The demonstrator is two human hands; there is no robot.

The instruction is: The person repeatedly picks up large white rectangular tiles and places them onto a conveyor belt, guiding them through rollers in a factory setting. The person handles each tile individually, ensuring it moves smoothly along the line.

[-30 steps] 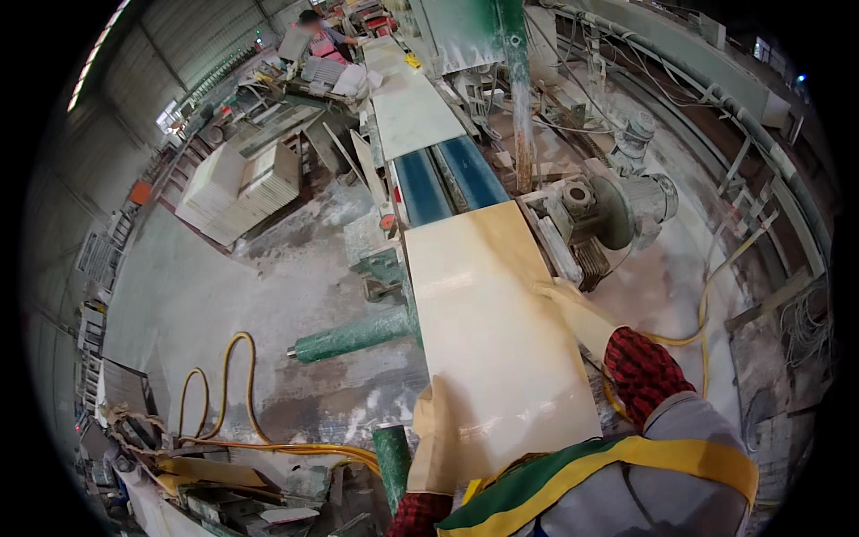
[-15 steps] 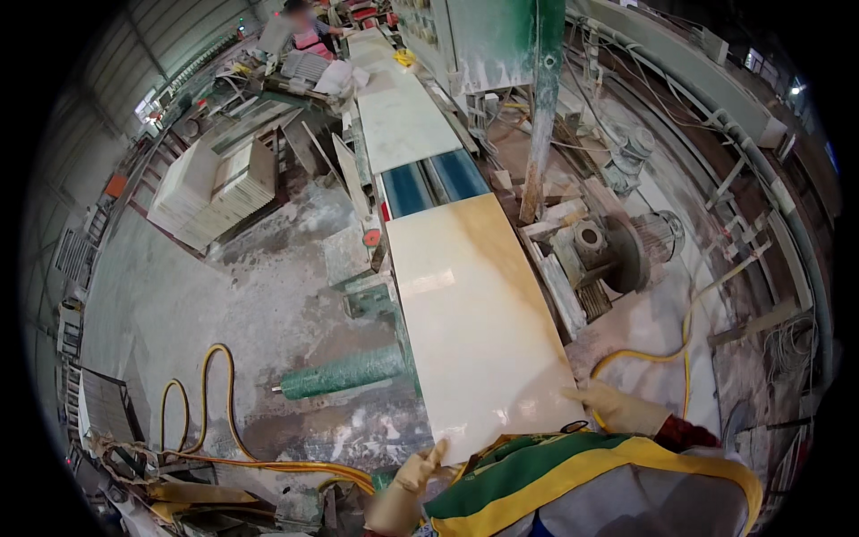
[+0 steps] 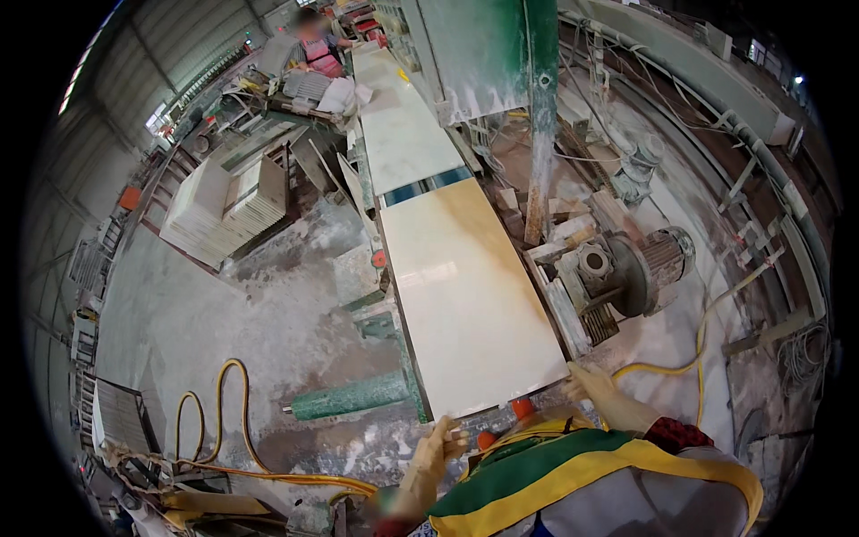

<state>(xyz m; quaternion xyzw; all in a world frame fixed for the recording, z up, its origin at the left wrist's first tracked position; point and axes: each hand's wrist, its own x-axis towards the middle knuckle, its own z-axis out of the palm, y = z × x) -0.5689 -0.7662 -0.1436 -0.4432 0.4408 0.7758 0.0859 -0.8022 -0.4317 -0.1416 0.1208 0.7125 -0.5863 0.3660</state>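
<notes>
A long polished cream stone slab (image 3: 474, 313) with a tan band along its right side lies flat on the conveyor in front of me. Both my hands wear pale yellow gloves. My left hand (image 3: 432, 456) is at the slab's near left corner, fingers apart and stretched toward the edge. At the near right corner my right hand (image 3: 608, 398) reaches out with extended fingers, beside or just touching the edge. Neither hand is wrapped round anything. Beyond a narrow strip of blue belt (image 3: 407, 193) lies a second pale slab (image 3: 407, 134).
Right of the conveyor sits a motor with gearbox (image 3: 617, 268), below a rusty post (image 3: 542, 161). A green roller (image 3: 349, 396) sticks out left, near a yellow hose (image 3: 242, 403). Stacked slabs (image 3: 224, 206) stand farther left. A person (image 3: 320, 54) is at the far end.
The near slab has slid away from me, narrowing the blue belt gap. My hands have followed its near edge a little, and orange-red parts now show below that edge.
</notes>
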